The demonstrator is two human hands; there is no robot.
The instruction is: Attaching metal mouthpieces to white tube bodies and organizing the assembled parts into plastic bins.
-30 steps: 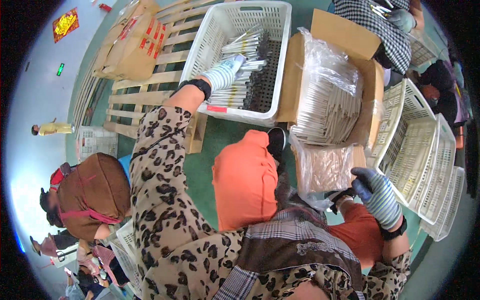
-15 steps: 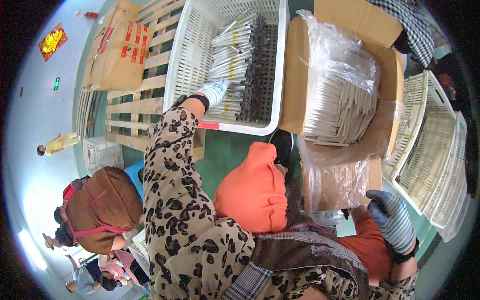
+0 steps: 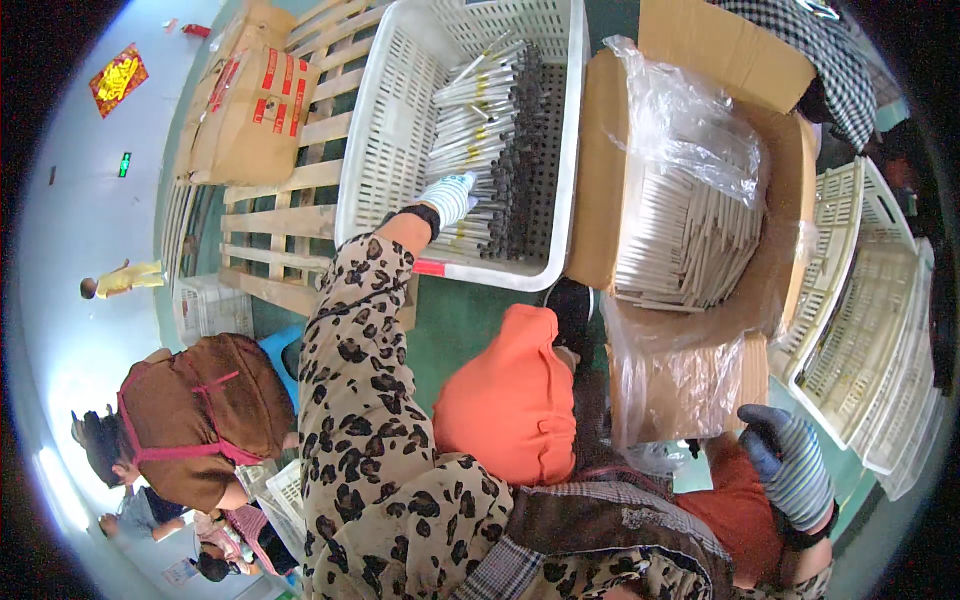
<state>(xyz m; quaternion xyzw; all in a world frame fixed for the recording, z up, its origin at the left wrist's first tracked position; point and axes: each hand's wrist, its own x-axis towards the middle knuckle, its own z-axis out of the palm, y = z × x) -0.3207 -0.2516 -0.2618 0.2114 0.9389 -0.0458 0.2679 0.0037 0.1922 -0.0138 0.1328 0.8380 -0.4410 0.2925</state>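
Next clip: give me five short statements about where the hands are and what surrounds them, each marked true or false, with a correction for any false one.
1. The left hand reaches into the white slatted basket. True.
2. That basket holds folded clothes. False: it holds bundles of thin sticks, light ones and dark ones.
3. The right hand wears a dark glove with striped fingers. True.
4. The right hand is inside the cardboard box. False: it is low at the right, near the clear plastic bag and apart from the box.
5. The cardboard box is lined with clear plastic and filled with pale sticks. True.
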